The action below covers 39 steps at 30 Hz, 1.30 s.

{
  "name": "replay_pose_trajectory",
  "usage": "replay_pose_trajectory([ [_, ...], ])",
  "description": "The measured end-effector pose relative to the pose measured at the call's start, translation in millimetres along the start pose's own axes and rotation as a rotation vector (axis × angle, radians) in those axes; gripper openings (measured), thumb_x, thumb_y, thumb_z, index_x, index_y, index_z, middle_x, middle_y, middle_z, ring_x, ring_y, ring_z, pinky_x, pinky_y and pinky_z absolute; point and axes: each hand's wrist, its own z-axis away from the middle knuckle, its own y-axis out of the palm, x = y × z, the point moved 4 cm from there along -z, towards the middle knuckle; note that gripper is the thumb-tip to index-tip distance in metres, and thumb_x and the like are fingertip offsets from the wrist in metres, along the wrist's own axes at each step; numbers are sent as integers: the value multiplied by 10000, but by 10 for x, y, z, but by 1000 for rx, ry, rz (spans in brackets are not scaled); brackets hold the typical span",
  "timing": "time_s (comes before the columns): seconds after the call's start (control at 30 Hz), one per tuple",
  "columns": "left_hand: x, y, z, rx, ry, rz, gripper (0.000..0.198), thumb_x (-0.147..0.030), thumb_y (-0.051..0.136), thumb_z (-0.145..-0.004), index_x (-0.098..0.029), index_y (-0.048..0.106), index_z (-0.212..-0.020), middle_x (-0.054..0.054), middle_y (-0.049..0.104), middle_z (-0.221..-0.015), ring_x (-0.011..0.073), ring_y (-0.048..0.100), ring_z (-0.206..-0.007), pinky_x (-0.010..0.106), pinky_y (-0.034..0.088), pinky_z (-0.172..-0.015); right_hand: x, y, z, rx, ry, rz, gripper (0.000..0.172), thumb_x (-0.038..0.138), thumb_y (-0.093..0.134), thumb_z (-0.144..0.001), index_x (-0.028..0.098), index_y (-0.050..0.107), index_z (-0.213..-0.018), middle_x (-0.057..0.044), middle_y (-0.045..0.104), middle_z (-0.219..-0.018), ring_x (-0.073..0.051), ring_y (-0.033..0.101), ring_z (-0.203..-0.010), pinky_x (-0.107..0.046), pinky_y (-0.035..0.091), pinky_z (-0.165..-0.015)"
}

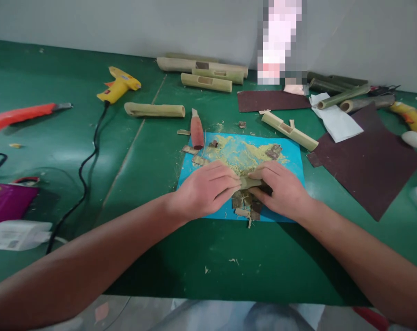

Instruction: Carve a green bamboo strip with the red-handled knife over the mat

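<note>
Above a blue sheet (191,177), both hands close on one short, pale green bamboo piece (250,184). My left hand (210,188) pinches its left end with fingers and thumb. At the other end my right hand (280,188) grips it; something dark shows under those fingers, too covered to name. Sawdust (234,154) and small brown scraps (243,202) lie on the sheet around the hands. A knife with a red wooden handle (196,131) rests at the sheet's upper left corner, blade pointing away.
Beyond the sheet lie several cut bamboo tubes (206,82) and one notched tube (291,131). Dark brown sandpaper sheets (370,156) are at right. On the left are a yellow glue gun (120,86) with its cord, a red utility knife (25,115) and a white plug adapter (18,235).
</note>
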Motion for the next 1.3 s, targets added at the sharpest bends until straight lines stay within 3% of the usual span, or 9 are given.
replay_pose_trajectory([
  [0.13, 11, 11, -12, 27, -33, -29, 134, -168, 575, -1004, -158, 696, -948, 72, 750, -939, 194, 674, -844, 348, 556, -769, 0, -1, 4, 10, 15, 2, 138, 240, 673, -902, 191, 642, -1027, -115, 709, -1020, -277, 658, -965, -437, 562, -822],
  [0.27, -40, 9, -2, 24, 56, -86, 130, -143, 563, -1002, -160, 687, -969, 64, 755, -955, 181, 679, -851, 341, 565, -799, -7, -2, 6, 22, 36, -27, 152, 226, 669, -895, 217, 640, -1044, -96, 706, -1036, -270, 655, -1001, -434, 557, -849],
  [0.4, -31, 4, -11, 31, -15, -100, 165, -177, 542, -1019, -169, 680, -928, 61, 747, -924, 185, 674, -839, 345, 560, -776, -5, 2, 6, 17, 37, -19, 146, 229, 671, -893, 221, 638, -1035, -90, 703, -1013, -262, 651, -976, -426, 552, -841],
  [0.57, -80, -1, -18, 44, 38, -151, 166, -145, 533, -1014, -157, 682, -943, 66, 743, -913, 182, 657, -820, 339, 550, -767, 8, 0, 8, 2, 22, -19, 133, 230, 660, -903, 214, 639, -1033, -88, 699, -988, -256, 650, -952, -411, 553, -814],
  [0.73, -38, 5, -20, 32, -38, -84, 161, -180, 541, -1020, -172, 668, -920, 58, 743, -921, 187, 663, -837, 345, 544, -774, 6, -13, -8, 1, 13, -1, 153, 228, 675, -896, 194, 648, -1043, -103, 707, -1008, -268, 656, -962, -422, 556, -825],
  [0.9, -124, 5, -16, 9, 58, -116, 130, -133, 553, -1005, -166, 675, -970, 54, 749, -938, 174, 671, -855, 328, 556, -802, -19, -8, -19, 9, 29, -56, 156, 241, 661, -907, 236, 654, -1062, -74, 714, -1024, -256, 660, -996, -424, 553, -873],
  [1.3, -42, 13, -7, 16, 18, -141, 154, -164, 549, -1015, -160, 697, -974, 66, 749, -949, 189, 664, -865, 353, 552, -795, -31, 2, -27, 27, 44, -36, 162, 227, 657, -893, 223, 663, -1055, -89, 716, -1023, -269, 656, -995, -439, 550, -869],
])
